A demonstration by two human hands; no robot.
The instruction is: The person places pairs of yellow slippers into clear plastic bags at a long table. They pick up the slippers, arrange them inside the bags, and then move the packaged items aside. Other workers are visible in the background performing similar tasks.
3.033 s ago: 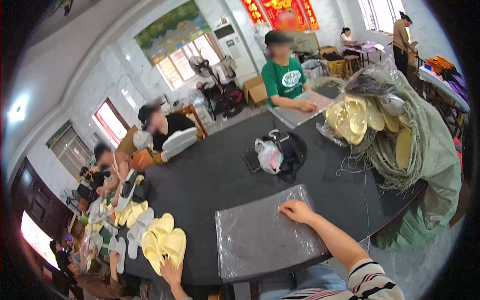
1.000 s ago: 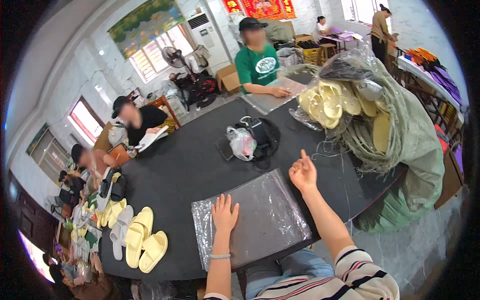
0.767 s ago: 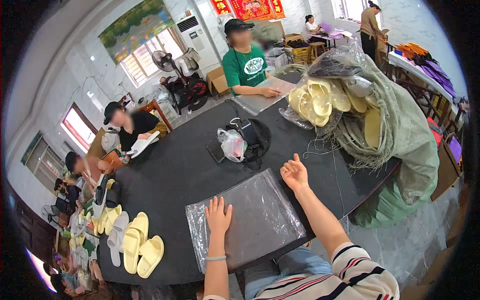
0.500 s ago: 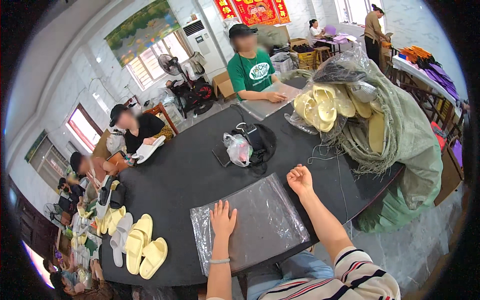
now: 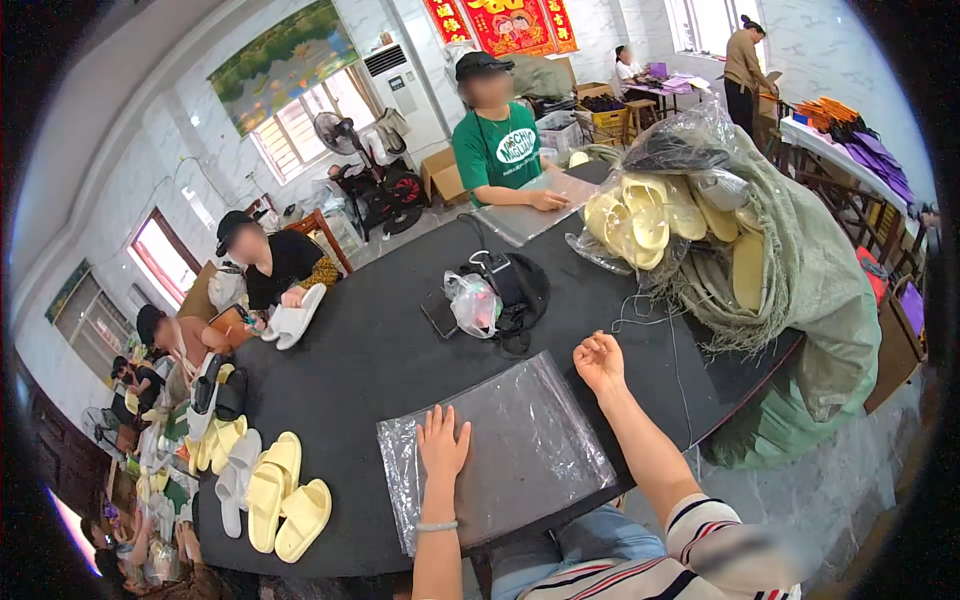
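Observation:
My left hand (image 5: 443, 443) lies flat with fingers spread on the left part of a stack of clear plastic bags (image 5: 520, 440). The bags rest on the black table in front of me. To their right, just past the far corner, my right hand (image 5: 598, 362) is held over the table with its fingers curled in; nothing shows in them. A pair of pale yellow slippers (image 5: 303, 520) sits left of the bags. Grey slippers (image 5: 238, 480) stand beside that pair.
At the right edge, a large woven sack (image 5: 800, 260) spills plastic-wrapped yellow slippers (image 5: 645, 225). A small filled plastic bag (image 5: 473, 304) and a phone (image 5: 440, 313) lie mid-table. Across sits a person in green (image 5: 500, 150) with clear bags; a person in black (image 5: 280, 265) handles a white slipper (image 5: 297, 318).
My hands stay almost in place; the right fingers loosen slightly. The person in black lowers the white slipper toward the table. The view shifts a little.

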